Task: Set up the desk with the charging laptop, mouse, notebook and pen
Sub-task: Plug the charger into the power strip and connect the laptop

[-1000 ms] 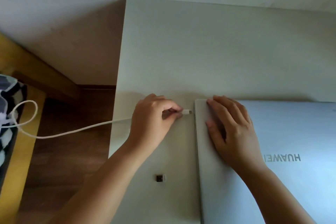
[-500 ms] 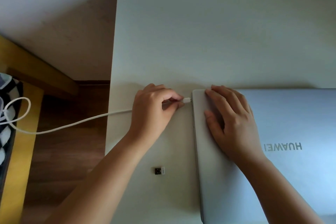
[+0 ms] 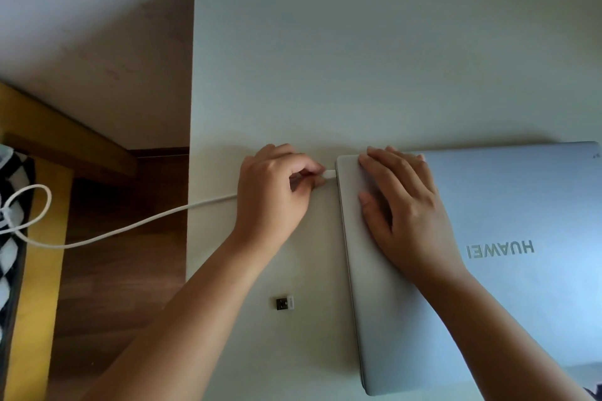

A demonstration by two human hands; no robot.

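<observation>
Both of my hands are busy at the laptop's left edge: my left hand (image 3: 277,192) pinches the white charging plug (image 3: 329,174) between thumb and forefinger, closed on it, and where a second ago a clear gap lay between the plug's tip and the laptop (image 3: 508,270), the tip now meets the side of the closed silver lid near its far corner. I judge the connector is at the port or just entering it, so the charging step is close to done, though I cannot tell whether it is fully seated. My left wrist is bent, knuckles up, forearm running back toward 7 o'clock. From the hand the white cable (image 3: 130,228) trails toward 9 o'clock, off the desk (image 3: 358,58) edge, and loops near a checked cloth at the far left. My right hand (image 3: 404,208) lies flat and spread on the lid, gripping nothing, bracing the laptop against the push; its forearm runs back toward 5 o'clock. A small USB dongle (image 3: 284,303) lies on the desk toward 6 o'clock of my left hand, well apart from it. Mouse, notebook and pen are not in view.
</observation>
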